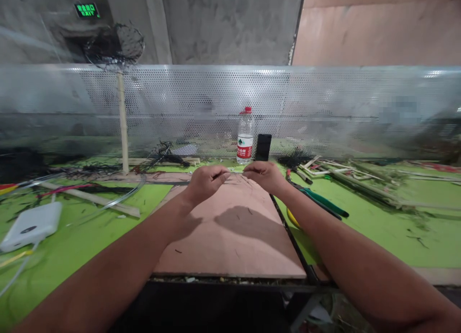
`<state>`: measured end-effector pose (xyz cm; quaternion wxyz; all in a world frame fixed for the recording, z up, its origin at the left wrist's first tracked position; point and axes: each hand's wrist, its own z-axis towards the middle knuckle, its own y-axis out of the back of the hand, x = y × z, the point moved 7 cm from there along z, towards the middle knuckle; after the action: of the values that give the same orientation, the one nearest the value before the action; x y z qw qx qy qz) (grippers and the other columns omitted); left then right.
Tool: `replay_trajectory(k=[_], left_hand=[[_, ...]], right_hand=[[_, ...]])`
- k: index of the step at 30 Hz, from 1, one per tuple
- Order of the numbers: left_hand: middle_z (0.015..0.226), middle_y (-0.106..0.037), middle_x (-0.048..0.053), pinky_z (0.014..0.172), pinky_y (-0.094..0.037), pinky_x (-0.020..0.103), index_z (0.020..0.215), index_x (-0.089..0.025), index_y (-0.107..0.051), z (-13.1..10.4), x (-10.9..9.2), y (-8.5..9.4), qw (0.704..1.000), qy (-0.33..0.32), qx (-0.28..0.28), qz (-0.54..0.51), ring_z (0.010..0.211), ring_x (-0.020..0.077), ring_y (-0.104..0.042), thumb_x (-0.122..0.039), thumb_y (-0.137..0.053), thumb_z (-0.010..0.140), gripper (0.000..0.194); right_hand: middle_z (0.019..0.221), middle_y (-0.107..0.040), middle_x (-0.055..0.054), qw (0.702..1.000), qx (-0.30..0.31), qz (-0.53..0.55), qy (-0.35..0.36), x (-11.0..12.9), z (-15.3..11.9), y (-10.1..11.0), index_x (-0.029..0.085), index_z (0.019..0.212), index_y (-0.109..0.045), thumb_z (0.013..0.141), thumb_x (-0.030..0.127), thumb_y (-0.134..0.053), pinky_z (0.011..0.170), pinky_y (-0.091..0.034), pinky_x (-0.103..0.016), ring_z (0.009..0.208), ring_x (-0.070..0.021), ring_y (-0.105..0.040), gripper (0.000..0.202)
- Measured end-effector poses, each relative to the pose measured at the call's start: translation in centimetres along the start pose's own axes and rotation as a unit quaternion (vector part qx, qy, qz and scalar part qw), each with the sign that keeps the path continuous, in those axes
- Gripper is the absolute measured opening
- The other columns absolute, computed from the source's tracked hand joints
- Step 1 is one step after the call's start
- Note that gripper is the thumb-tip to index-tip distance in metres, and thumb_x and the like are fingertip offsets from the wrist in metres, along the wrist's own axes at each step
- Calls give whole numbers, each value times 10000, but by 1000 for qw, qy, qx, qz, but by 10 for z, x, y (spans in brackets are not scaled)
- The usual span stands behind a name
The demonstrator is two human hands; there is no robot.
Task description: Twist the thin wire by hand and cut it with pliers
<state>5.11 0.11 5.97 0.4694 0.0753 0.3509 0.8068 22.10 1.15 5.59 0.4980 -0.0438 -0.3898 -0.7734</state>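
Note:
My left hand [208,181] and my right hand [265,174] face each other a short gap apart, above the far part of a light wooden board [230,256]. Thumb and fingers of each hand are pinched together. Something very thin seems to show at the fingertips, too small to make out. Both hands throw shadows onto the board, where a few short dark bits lie. Beyond the hands stands a clear water bottle [245,138] with a red cap, and beside it a dark phone [263,147] is propped upright. Green-handled pliers [324,201] rest right of my right forearm.
A perforated metal screen [201,97] runs along the back. At left, a pole [123,121] carries a tangle of dark wire [118,47]; a white power bank [32,225] lies nearer. Cut stalks and strips [363,181] are heaped on the green tabletop [378,241] at right.

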Motion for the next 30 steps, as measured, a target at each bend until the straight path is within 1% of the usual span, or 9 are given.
replay_trajectory(k=[5,9,11,14,18,21,24,27,30], left_hand=[[839,-658,46,654,-429,236,939,-158,-662,3,6,-2,998,1,52,-43,733,129,-574,-379,-502,842,289],[913,-625,72,782,-426,294,925,-171,-679,6,-4,-2,997,-61,44,-18,863,162,-552,-354,-540,825,251],[882,-625,69,779,-424,286,892,-163,-680,6,-5,-5,995,-70,50,-45,851,153,-554,-313,-512,846,230],[813,-634,50,706,-424,252,876,-158,-673,4,1,-13,993,-28,74,-91,770,133,-561,-303,-497,852,229],[842,-646,37,703,-416,245,906,-162,-665,2,8,-19,981,50,120,-145,787,135,-562,-347,-519,824,249],[751,-623,19,622,-386,226,807,-145,-661,-2,10,-25,957,111,191,-186,686,115,-521,-378,-536,795,264],[607,-539,-10,517,-307,206,689,-136,-637,-7,11,-30,932,161,257,-199,553,81,-415,-406,-561,761,290],[554,-494,-22,465,-253,202,675,-134,-631,-13,14,-36,905,207,297,-224,489,64,-338,-412,-586,730,288],[571,-512,-11,441,-251,204,685,-131,-632,-17,16,-42,884,229,324,-250,462,59,-327,-433,-595,710,306]], right_hand=[[709,-666,-22,999,20,-17,36,11,1,1,172,773,-695,789,286,-584,586,-420,-224,666,-127,-589,161],[726,-675,-29,995,23,-66,64,15,0,-2,180,791,-707,800,272,-574,601,-422,-226,677,-125,-599,162],[736,-677,-31,994,28,-83,71,15,-1,-4,187,810,-708,815,287,-558,608,-422,-231,685,-126,-599,180],[770,-687,-34,990,41,-104,82,15,-2,-6,195,836,-706,825,303,-547,624,-424,-237,710,-131,-602,193],[785,-693,-30,988,56,-121,83,14,-3,-7,196,845,-701,834,305,-534,633,-429,-242,725,-136,-607,200],[800,-696,-23,983,75,-127,106,19,-4,-10,202,833,-700,831,284,-541,656,-434,-245,740,-135,-612,179],[816,-694,-23,972,102,-147,154,25,-7,-17,213,820,-702,834,281,-543,683,-432,-250,753,-134,-609,174],[818,-690,-21,959,121,-173,187,27,-9,-22,227,821,-703,847,277,-526,676,-422,-254,742,-133,-597,186],[804,-688,-24,954,126,-181,202,27,-9,-23,224,821,-705,851,273,-520,659,-418,-253,725,-134,-591,193]])
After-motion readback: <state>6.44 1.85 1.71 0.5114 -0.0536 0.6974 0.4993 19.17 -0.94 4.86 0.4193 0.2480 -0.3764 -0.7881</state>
